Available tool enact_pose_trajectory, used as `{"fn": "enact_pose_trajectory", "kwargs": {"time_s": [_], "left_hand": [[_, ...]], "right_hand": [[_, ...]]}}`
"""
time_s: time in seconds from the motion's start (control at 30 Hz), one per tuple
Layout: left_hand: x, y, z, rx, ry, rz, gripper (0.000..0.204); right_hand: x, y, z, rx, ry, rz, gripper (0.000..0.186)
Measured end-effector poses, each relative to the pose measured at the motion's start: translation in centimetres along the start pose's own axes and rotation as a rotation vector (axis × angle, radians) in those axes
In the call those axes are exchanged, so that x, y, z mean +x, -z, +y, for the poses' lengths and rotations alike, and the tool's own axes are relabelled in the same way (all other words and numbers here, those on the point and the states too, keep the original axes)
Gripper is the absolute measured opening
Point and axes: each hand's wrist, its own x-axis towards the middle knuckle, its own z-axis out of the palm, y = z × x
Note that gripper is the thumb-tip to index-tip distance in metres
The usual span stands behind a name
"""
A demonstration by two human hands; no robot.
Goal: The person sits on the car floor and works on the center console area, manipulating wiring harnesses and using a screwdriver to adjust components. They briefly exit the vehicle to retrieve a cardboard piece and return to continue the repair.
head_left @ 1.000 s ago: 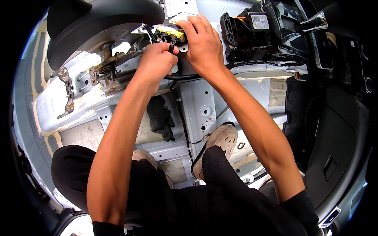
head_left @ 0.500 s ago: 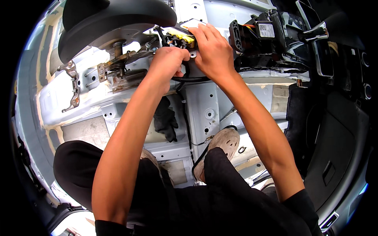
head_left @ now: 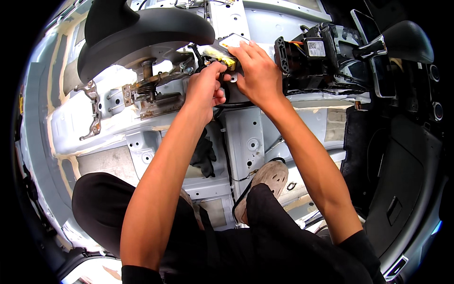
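My left hand (head_left: 204, 91) has its thumb and forefinger closed at the near side of a yellow connector (head_left: 229, 61), its other fingers curled loosely. What lies between the fingertips is too small to make out. The connector sits on a dark box with a pale top (head_left: 233, 40), fixed to the bare metal floor. My right hand (head_left: 261, 75) grips that box from the right, fingers over its top and thumb on the near side. Black wiring in a corrugated sleeve (head_left: 236, 105) runs just below both hands.
A large black curved part (head_left: 151, 35) with a metal bracket (head_left: 150, 85) overhangs at the upper left. To the right stands a black console assembly (head_left: 326, 52) with a gear knob (head_left: 407, 41). A black glove-like cloth (head_left: 204, 154) and a wrench-like tool (head_left: 275, 144) lie nearer my feet.
My left hand has shifted toward the connector, its wrist turned and its fist loosened. My right hand stays on the box. The view has tilted slightly, showing more of the gear knob.
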Motion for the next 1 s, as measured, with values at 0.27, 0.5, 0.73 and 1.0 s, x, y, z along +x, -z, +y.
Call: {"fn": "enact_pose_trajectory", "kwargs": {"time_s": [0.27,0.5,0.73,1.0], "left_hand": [[-0.6,-0.6,0.5,-0.009,0.057,0.045,0.021],[-0.4,-0.2,0.7,-0.034,0.067,0.066,0.017],[-0.1,-1.1,-0.6,-0.159,0.020,0.154,0.016],[0.4,-0.6,0.3,0.017,0.082,0.161,0.041]], "right_hand": [[0.0,0.3,0.6,0.073,-0.080,-0.022,0.050],[0.1,1.2,-0.6,0.165,-0.183,-0.013,0.038],[1.4,0.7,-0.6,0.124,-0.153,0.059,0.014],[1.2,0.7,-1.3,0.147,-0.128,0.129,0.009]]}}
